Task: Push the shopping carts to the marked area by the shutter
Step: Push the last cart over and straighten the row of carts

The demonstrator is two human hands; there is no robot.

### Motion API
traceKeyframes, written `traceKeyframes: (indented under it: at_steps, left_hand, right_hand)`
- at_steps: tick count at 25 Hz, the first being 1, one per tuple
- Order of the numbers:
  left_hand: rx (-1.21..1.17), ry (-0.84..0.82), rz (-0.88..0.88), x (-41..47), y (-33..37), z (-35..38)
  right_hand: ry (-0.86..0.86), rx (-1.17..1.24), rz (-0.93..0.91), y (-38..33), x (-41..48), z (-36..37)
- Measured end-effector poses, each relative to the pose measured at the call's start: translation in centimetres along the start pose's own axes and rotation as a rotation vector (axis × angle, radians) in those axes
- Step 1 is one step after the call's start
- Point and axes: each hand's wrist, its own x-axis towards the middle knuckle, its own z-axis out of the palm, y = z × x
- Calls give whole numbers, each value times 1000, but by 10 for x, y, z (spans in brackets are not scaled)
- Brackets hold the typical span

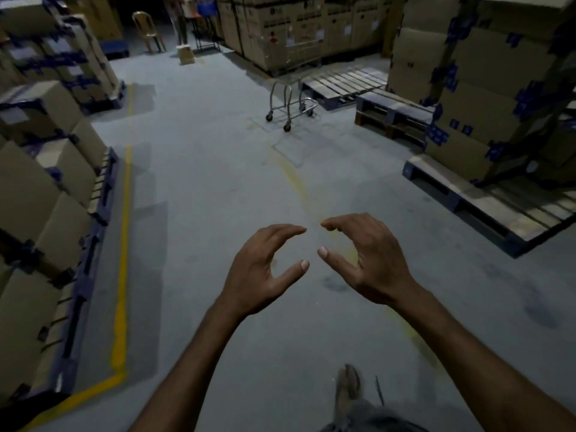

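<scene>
A metal shopping cart [291, 102] with a wire basket and small wheels stands far ahead on the grey floor, in front of stacked cartons. My left hand [261, 269] and my right hand [367, 260] are held out side by side over bare floor, well short of the cart. Both hold nothing, fingers loosely curved with thumbs apart from them. No shutter or marked area is in view.
Stacked cartons on blue pallets [46, 182] line the left behind a yellow floor line [124, 244]. More cartons on pallets [483, 126] and bare wooden pallets [346, 82] fill the right. At the far end are a plastic chair [148, 31] and a standing person [179, 20].
</scene>
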Motion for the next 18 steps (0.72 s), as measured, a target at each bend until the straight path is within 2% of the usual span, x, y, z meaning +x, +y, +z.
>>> traceKeyframes:
  at_steps: [4, 8, 11, 16, 18]
  left_hand:
    - [221, 106, 37, 104, -78, 31]
    - [457, 145, -22, 216, -138, 55]
    - [450, 154, -97, 294, -176, 58]
    - [350, 124, -212, 399, -255, 51]
    - [337, 135, -234, 440, -294, 46]
  right_hand:
    - [49, -118, -31, 83, 91, 32]
    - [2, -316, -59, 169, 192, 53]
    - [-13, -319, -82, 206, 273, 59]
    - [49, -110, -198, 238, 392, 77]
    - [41, -58, -188, 263, 440, 105]
